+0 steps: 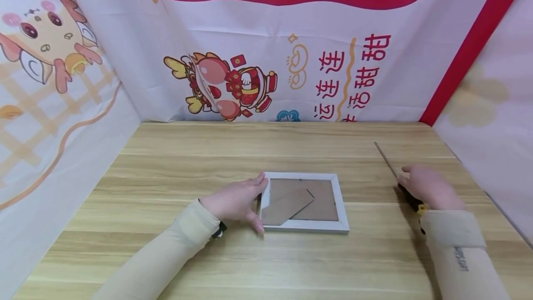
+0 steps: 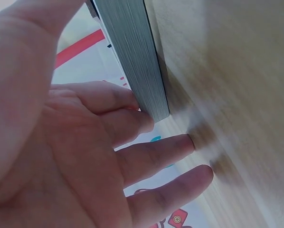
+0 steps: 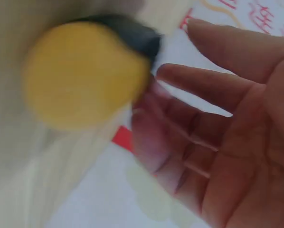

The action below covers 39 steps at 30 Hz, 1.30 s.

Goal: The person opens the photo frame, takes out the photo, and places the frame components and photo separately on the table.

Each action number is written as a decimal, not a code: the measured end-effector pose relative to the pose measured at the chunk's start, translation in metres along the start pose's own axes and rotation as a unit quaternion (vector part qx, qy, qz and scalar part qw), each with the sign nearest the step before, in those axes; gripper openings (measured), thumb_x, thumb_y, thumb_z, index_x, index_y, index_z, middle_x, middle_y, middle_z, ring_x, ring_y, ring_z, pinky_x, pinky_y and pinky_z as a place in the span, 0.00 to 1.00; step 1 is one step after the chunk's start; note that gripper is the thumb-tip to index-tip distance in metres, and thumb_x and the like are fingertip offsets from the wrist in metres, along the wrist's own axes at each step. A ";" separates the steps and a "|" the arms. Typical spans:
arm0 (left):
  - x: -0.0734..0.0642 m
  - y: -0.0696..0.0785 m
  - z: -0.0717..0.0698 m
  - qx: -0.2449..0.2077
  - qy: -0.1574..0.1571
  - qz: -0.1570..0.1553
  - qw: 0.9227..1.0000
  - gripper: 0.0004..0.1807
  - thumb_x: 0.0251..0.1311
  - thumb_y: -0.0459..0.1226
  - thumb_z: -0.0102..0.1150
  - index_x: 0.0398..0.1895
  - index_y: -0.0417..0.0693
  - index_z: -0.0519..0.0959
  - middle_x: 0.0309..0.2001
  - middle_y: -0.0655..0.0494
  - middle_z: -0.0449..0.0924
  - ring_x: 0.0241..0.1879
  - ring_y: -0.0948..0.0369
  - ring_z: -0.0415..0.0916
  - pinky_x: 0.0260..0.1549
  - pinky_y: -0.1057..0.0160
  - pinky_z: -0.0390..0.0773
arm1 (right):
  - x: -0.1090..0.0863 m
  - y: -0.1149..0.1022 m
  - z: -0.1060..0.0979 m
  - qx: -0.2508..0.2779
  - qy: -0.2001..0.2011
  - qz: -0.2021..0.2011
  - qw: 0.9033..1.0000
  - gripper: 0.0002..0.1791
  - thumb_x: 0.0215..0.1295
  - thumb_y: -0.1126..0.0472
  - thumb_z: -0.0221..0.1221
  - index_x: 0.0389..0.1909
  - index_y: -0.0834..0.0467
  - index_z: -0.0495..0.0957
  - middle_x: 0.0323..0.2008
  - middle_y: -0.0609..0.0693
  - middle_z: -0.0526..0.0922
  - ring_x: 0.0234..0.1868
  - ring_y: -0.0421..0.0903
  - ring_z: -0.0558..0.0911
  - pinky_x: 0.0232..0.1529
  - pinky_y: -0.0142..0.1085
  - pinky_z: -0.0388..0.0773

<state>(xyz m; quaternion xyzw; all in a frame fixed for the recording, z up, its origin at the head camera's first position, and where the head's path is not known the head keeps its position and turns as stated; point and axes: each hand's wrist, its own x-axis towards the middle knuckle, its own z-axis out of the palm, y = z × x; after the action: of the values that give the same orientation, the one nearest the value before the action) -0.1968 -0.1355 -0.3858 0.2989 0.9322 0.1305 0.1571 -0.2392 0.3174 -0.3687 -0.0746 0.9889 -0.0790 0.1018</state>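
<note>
A white-edged picture frame [image 1: 340, 203] lies face down on the wooden table, its brown backing and slanted stand flap [image 1: 289, 203] facing up. My left hand [image 1: 237, 200] holds the frame's left end, thumb at the near corner and fingers at the far one. Close up in the left wrist view, two fingertips [image 2: 144, 121] press the frame's side [image 2: 139, 61] while the other two stick out past it. At the right my right hand [image 1: 429, 186] is over a screwdriver with a long thin shaft [image 1: 385, 159]. Its black and yellow handle [image 3: 80, 76] lies just beyond the loosely spread fingers.
The wooden table [image 1: 208, 152] meets a printed white and red cloth [image 1: 250, 22] at its back edge. More printed cloth [image 1: 54, 105] hangs along the left and right sides.
</note>
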 end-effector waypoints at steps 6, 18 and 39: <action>-0.001 -0.002 0.000 -0.022 -0.013 0.004 1.000 0.71 0.34 0.61 0.78 0.77 0.36 0.50 0.77 0.41 0.42 0.74 0.49 0.48 0.70 0.54 0.54 | -0.005 -0.040 -0.013 0.089 0.053 -0.021 0.994 0.26 0.74 0.54 0.53 0.61 0.71 0.74 0.43 0.65 0.83 0.37 0.56 0.80 0.40 0.52 0.77; 0.007 -0.016 -0.011 -0.072 0.062 -0.079 0.992 0.30 0.68 0.54 0.56 0.56 0.36 0.77 0.44 0.45 0.82 0.39 0.55 0.79 0.40 0.54 0.80 | -0.002 -0.106 0.018 0.147 -0.045 -0.080 0.985 0.20 0.74 0.55 0.54 0.51 0.67 0.81 0.23 0.48 0.81 0.24 0.43 0.76 0.31 0.41 0.75; 0.023 0.010 -0.008 -0.163 0.193 -0.087 0.964 0.14 0.63 0.41 0.66 0.50 0.49 0.79 0.37 0.58 0.84 0.32 0.65 0.78 0.30 0.63 0.79 | -0.002 -0.134 0.035 0.291 0.003 -0.015 0.956 0.26 0.68 0.51 0.63 0.52 0.66 0.65 0.45 0.62 0.79 0.42 0.52 0.81 0.36 0.42 0.81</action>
<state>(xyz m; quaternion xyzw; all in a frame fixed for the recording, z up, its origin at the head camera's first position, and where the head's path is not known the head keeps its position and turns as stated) -0.2126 -0.1149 -0.3805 0.1564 0.9333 0.3218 0.0314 -0.2122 0.1819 -0.3788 -0.0567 0.9220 -0.3654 0.1152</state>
